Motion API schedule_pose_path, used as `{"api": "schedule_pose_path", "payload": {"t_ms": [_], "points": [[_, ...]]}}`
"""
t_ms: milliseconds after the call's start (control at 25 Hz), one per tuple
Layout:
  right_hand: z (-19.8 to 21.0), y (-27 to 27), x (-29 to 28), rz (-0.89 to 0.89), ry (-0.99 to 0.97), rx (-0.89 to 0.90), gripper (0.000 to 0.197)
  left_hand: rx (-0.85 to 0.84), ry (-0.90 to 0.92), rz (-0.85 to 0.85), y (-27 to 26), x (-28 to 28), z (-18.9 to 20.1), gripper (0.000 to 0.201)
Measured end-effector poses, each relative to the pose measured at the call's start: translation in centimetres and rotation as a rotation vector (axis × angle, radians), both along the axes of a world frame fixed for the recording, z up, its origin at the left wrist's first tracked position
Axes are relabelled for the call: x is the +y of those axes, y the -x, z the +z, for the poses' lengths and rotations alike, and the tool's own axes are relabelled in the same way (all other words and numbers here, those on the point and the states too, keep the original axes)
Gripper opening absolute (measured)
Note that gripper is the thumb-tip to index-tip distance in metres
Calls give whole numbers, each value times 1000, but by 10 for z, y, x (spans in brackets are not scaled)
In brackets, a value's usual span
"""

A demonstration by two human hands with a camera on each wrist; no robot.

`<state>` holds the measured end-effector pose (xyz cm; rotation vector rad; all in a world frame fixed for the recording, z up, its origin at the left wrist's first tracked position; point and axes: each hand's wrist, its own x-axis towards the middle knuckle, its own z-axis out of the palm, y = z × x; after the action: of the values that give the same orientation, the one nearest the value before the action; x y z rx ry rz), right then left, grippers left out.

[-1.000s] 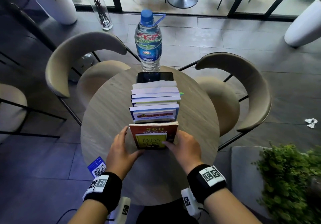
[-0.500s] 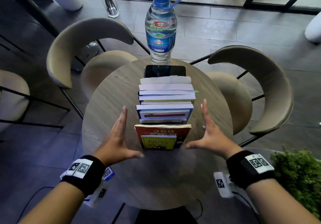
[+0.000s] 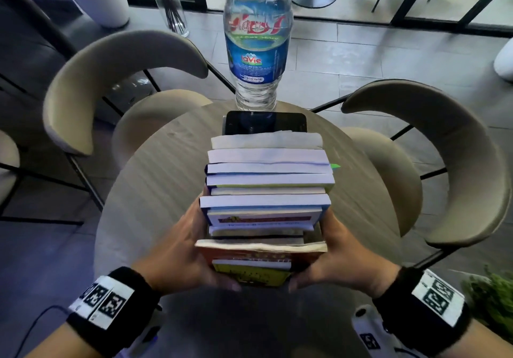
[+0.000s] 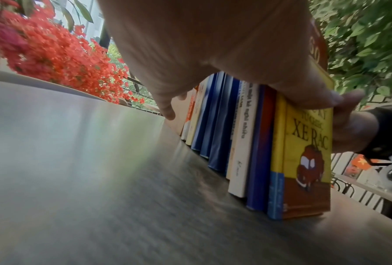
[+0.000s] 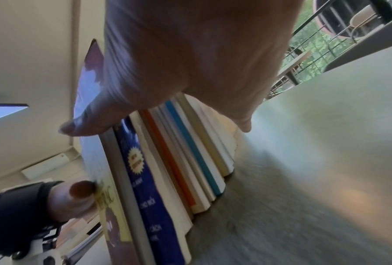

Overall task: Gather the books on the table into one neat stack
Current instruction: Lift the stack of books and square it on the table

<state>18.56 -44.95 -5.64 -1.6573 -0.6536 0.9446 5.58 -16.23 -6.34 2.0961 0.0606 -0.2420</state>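
Your left hand point(image 3: 180, 257) and right hand point(image 3: 344, 263) clamp a row of books point(image 3: 266, 199) from both sides, each grip grasping the row with fingers along its flank and thumb on the front yellow-and-red book point(image 4: 306, 157). The books stand upright on their edges on the round worktop point(image 3: 144, 191), packed cover to cover. Behind the row lies a dark phone point(image 3: 265, 123); beyond it stands a La Vie water bottle point(image 3: 256, 41).

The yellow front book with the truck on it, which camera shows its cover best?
Left wrist: the yellow book faces that camera, title and red truck readable. The head view shows only its top edge and a foreshortened cover; the right wrist view catches a thin sliver of cover.
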Motion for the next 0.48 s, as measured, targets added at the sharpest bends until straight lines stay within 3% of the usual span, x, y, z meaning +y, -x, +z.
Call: {"api": "schedule_pose_path", "payload": {"t_ms": [200,320,480], "points": [[-15,0,0,12,0,-64,149,52,73,-37,0,5,-11,119],[-21,1,0,4,-10,-12,153,24,112,-3,-1,4,-13,124],[-14,5,6,-45,-51,-20,130,-27,100,23,-4,-2,-3,131]]}}
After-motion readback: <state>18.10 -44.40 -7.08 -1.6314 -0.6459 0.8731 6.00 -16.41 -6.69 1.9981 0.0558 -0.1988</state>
